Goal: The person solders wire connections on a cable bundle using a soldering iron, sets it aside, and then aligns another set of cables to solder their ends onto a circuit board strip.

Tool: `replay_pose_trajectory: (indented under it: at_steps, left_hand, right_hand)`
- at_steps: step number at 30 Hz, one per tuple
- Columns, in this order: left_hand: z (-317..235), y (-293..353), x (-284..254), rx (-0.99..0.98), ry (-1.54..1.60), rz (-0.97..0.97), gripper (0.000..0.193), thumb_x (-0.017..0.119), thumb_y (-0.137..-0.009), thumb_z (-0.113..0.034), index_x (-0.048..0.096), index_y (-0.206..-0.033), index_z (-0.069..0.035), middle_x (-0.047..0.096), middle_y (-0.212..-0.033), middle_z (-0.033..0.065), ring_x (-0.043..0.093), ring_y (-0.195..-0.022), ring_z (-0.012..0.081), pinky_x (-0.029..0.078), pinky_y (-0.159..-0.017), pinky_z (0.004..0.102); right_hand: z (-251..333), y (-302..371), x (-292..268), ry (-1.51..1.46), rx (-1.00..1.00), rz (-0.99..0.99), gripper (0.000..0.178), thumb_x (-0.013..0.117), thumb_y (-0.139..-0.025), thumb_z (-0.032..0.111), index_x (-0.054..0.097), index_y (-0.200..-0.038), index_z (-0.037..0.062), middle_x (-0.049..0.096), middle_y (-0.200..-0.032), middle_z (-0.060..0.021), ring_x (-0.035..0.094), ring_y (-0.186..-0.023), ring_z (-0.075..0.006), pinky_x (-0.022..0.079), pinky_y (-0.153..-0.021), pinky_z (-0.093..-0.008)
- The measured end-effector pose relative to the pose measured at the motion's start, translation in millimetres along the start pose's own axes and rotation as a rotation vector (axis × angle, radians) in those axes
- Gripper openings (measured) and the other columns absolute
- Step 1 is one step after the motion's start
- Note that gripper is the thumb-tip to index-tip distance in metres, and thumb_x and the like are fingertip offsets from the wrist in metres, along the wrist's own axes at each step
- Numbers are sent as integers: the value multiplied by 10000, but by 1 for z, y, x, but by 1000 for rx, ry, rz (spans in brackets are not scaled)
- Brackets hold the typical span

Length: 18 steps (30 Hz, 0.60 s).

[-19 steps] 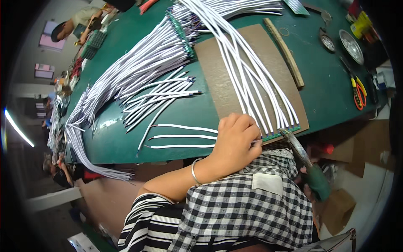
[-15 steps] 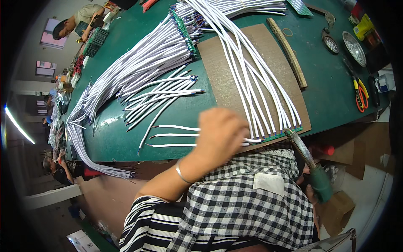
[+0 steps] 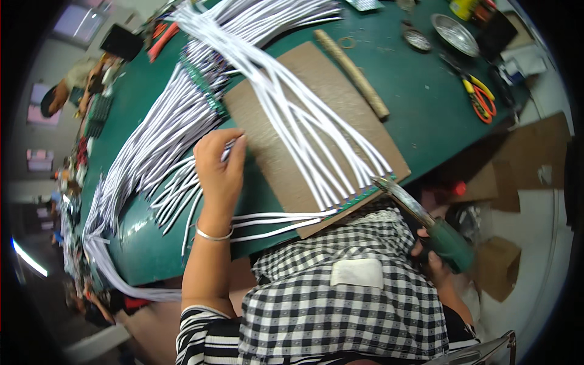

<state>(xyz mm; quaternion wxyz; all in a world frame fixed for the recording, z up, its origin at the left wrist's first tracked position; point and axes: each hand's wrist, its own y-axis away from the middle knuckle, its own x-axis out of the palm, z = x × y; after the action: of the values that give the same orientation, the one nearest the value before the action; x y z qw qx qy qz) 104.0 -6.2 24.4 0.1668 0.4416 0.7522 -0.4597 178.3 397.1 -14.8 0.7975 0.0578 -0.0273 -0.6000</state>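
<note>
My left hand [image 3: 220,161] is over the pile of loose white cables [image 3: 173,191], fingers closed on the end of a white cable [image 3: 229,146], whose dark wire tips show between thumb and finger. My right hand [image 3: 431,258], partly hidden, grips the green handle of a soldering iron [image 3: 450,244]. The iron's metal tip lies over the right end of a narrow green circuit board [image 3: 359,199] at the near edge of a brown board [image 3: 304,79]. Several white cables [image 3: 304,131] run from the strip toward the far left. Others [image 3: 267,220] extend left from its left end.
A large bundle of white cables [image 3: 146,125] covers the green table [image 3: 420,131] at left. A wooden stick [image 3: 353,73] lies beyond the brown board. Orange-handled pliers [image 3: 480,100] and a metal bowl [image 3: 455,35] are at right. A co-worker [image 3: 67,88] sits across the table.
My left hand has moved left and away from me, from the circuit board's left end to the loose cables, and closed on one. The view has shifted. The iron stays over the board's right end.
</note>
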Motion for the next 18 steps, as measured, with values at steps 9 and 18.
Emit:
replay_pose_trajectory:
  at_steps: [9,18]
  left_hand:
    - [-99,36,30,232,148,506,254,740,-700,-32,685,-946,-57,577,-805,88,585,-689,235,476,-587,318]
    - [-105,53,30,190,39,399,235,735,-662,-63,658,-884,-79,477,-669,45,510,-564,217,399,-485,342]
  right_hand:
    - [1,17,-11,3,64,-6,546,542,-846,397,539,-1206,-14,603,-774,-80,562,-720,-161,440,-700,-278]
    - [-7,23,-16,75,83,-14,261,651,-788,191,605,-933,-22,639,-738,-69,622,-690,-169,493,-656,-281]
